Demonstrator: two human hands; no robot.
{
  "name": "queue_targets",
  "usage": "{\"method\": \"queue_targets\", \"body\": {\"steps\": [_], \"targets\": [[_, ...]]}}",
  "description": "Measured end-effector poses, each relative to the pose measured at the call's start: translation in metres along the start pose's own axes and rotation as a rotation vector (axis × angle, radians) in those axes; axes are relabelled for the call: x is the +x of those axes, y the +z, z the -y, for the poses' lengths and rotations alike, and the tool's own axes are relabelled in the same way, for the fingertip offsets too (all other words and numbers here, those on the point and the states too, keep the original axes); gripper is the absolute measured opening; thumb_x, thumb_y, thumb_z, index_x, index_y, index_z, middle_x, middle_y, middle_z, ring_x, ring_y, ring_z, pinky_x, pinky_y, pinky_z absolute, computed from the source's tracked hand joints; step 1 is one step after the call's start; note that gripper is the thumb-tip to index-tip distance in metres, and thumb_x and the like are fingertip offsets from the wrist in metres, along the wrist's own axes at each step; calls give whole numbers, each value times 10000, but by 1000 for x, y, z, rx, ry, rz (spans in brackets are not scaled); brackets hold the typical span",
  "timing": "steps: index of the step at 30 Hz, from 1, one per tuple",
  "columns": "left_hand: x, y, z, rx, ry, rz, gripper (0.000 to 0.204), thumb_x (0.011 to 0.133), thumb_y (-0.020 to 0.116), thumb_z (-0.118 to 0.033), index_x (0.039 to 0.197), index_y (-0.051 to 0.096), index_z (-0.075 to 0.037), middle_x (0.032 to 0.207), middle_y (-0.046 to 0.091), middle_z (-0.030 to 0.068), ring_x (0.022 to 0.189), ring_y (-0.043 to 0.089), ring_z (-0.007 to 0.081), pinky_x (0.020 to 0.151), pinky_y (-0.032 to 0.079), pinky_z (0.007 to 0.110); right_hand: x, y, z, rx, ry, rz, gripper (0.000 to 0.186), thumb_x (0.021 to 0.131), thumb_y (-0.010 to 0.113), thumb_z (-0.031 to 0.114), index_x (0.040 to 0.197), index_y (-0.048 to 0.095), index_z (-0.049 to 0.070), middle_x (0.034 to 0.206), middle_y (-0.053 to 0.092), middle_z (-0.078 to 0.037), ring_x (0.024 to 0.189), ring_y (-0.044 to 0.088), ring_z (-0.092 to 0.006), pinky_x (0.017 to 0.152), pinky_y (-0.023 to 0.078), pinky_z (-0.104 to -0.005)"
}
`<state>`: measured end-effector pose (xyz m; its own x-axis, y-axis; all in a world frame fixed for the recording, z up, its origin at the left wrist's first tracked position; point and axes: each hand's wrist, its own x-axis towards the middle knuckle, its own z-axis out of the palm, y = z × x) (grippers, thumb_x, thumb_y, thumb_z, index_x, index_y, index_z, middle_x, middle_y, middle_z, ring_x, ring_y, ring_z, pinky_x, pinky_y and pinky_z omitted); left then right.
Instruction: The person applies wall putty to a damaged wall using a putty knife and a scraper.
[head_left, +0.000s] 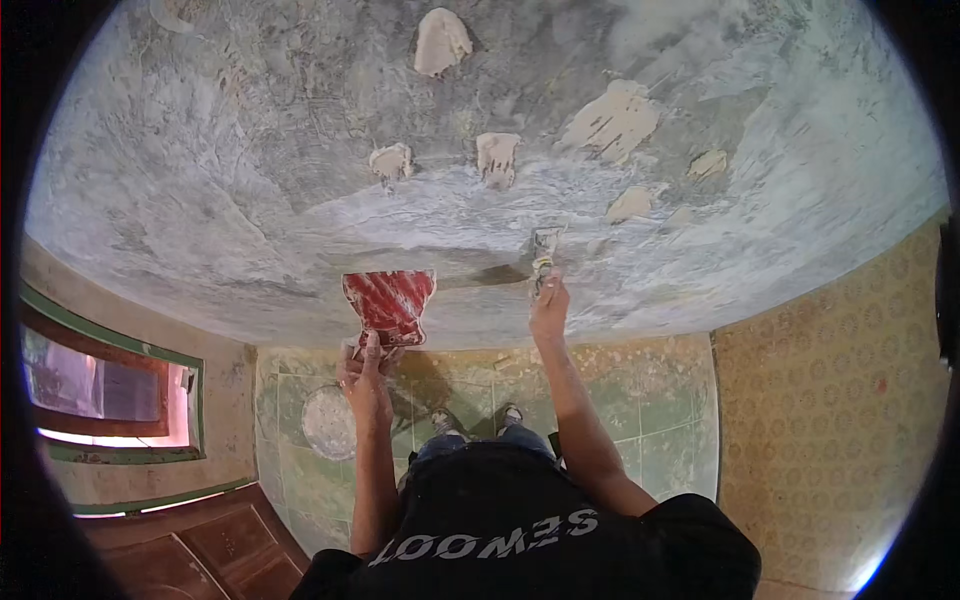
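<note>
In my left hand (368,375) is a red plastic putty spreader (392,303), its wide edge up and its face streaked with pale filler. My thumb and fingers grip its narrower lower end. Farther right, my right hand (549,302) is closed round the handle of a small putty knife (545,255). Its blade is close to the grey plastered wall (300,120); whether it touches, I cannot tell. Beige filler patches stick to the wall above, among them a wide smeared one (615,118), a rounded one (441,42) and a streaked one (496,157).
Below the wall, a round whitish container or lid (329,423) sits on the green tiled floor (650,440), left of my feet. A framed window (100,385) and a brown wooden door (215,545) are at the left. Patterned wall (830,420) runs along the right.
</note>
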<state>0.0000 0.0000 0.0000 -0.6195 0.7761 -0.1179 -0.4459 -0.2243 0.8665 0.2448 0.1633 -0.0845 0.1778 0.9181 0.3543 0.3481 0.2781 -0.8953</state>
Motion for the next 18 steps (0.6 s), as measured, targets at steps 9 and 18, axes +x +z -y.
{"method": "queue_targets", "body": {"steps": [9,18], "targets": [[32,-14,-11,-18,-91,54,213,929,643,-68,1081,539,38,990,635,101,861,652,184,792,602,405,-70,2,-49,-253,98,41,434,1044,345,379,955,530,-4,639,462,-197,584,478,-388,568,396,-457],[62,-39,-13,-116,-82,48,143,939,577,-11,1070,524,-34,1086,612,98,968,653,243,941,545,470,-147,-29,36,51,444,521,369,1039,420,304,1171,581,-1,909,599,-72,767,575,-142,699,496,-300]]}}
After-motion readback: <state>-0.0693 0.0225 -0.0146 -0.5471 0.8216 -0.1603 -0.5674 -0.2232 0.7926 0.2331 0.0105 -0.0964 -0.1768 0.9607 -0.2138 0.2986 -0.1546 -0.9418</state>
